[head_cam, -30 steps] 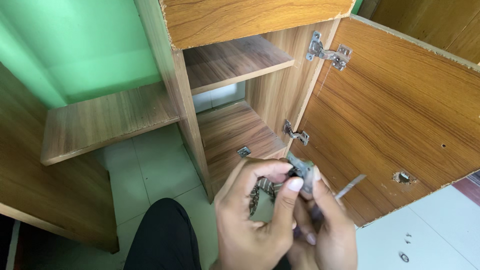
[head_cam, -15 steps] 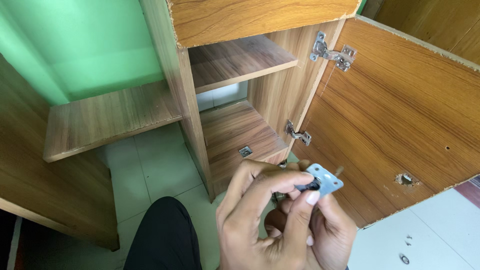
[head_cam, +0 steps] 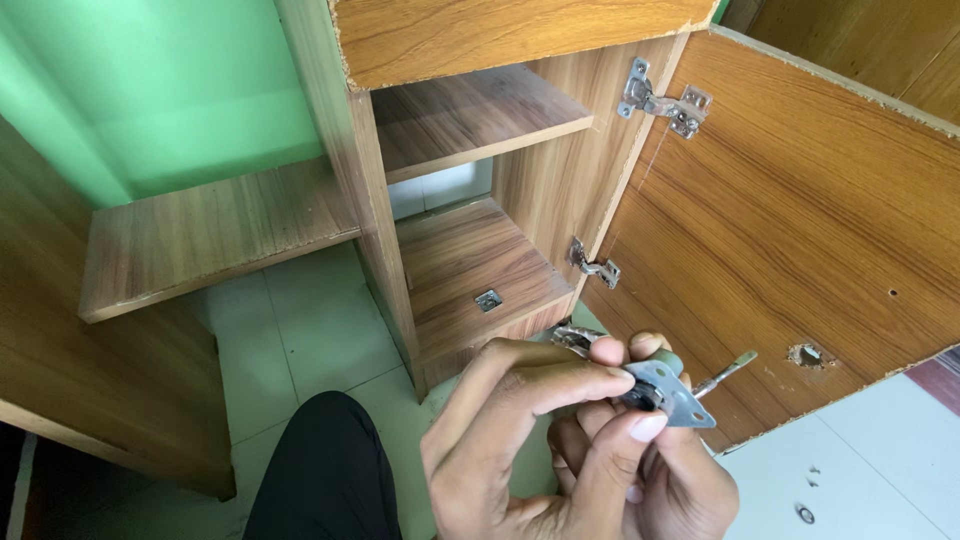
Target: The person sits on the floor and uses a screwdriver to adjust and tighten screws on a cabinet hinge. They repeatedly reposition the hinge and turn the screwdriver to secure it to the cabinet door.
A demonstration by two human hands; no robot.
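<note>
Holding a small metal plate [head_cam: 672,393] between both hands, you have it low in the head view, in front of the open cabinet door [head_cam: 800,230]. Left hand [head_cam: 520,440]: thumb and forefinger clenched on the plate's near edge and on the dark round part at its left side. Right hand [head_cam: 660,480]: tucked under the left, fingers curled up behind the plate, grasping a screwdriver [head_cam: 725,372] whose thin shaft sticks out to the right, tip pointing at the door. A bunch of keys [head_cam: 575,338] shows just above the left knuckles; which hand carries it, cannot tell.

Door: swung open to the right, inner face up, two metal hinges, upper [head_cam: 665,102] and lower [head_cam: 592,265], joining it to the cabinet side. A rough round hole [head_cam: 806,354] sits in the door near its lower edge, well apart from the plate. A small metal fitting [head_cam: 487,299] lies on the bottom shelf [head_cam: 470,260]. Your dark-trousered knee [head_cam: 320,470] is at bottom left, over pale floor tiles
</note>
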